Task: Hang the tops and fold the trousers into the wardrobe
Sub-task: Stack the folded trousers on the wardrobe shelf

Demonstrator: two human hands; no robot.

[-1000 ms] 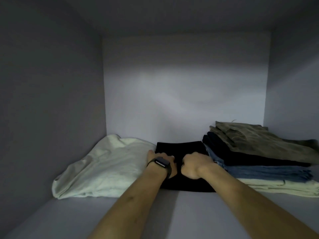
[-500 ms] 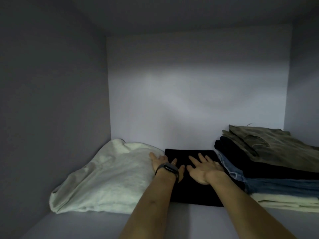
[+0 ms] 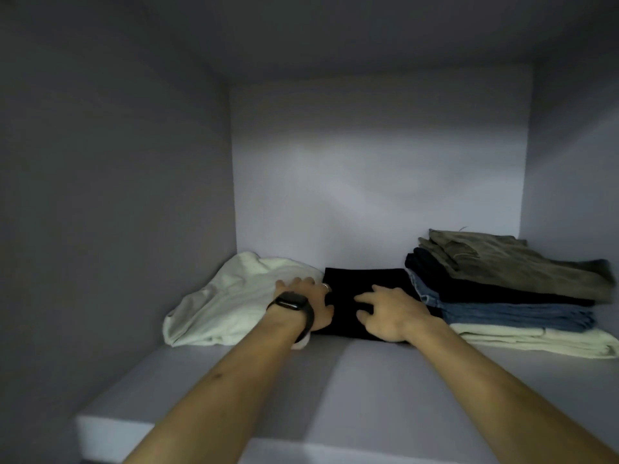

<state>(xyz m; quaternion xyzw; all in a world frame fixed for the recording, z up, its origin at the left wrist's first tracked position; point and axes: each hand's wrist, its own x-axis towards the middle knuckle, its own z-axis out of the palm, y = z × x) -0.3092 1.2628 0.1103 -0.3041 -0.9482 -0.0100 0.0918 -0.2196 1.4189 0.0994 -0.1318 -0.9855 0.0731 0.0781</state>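
1. Location: the interior of a wardrobe compartment, lit dimly. All the garments lie on one shelf (image 3: pixel 335 380) towards the back wall.
2. Task item: the folded black trousers (image 3: pixel 365 286) lie flat on the shelf at mid-width, close to the back wall. They sit between a white garment (image 3: pixel 231 303) on the left and a stack of folded clothes on the right.
3. Left hand (image 3: pixel 310 301): palm down on the left edge of the black trousers, its outer side touching the white garment. The fingers reach forward and are not closed round anything. Their tips are foreshortened and cannot be made out clearly. A dark watch (image 3: pixel 290 301) is on the wrist and a ring (image 3: pixel 325 286) on one finger.
4. Right hand (image 3: pixel 392 313): palm down on the right part of the black trousers. The fingers are spread and slightly bent, their tips resting on the cloth, and nothing is gripped.
5. Stack at right, from top to bottom: olive trousers (image 3: pixel 509 259), a dark garment (image 3: pixel 469 284), blue jeans (image 3: pixel 509 313) and a cream garment (image 3: pixel 536 341). The stack's left edge is just beside the black trousers.
6. The white garment is loosely bundled rather than squarely folded.
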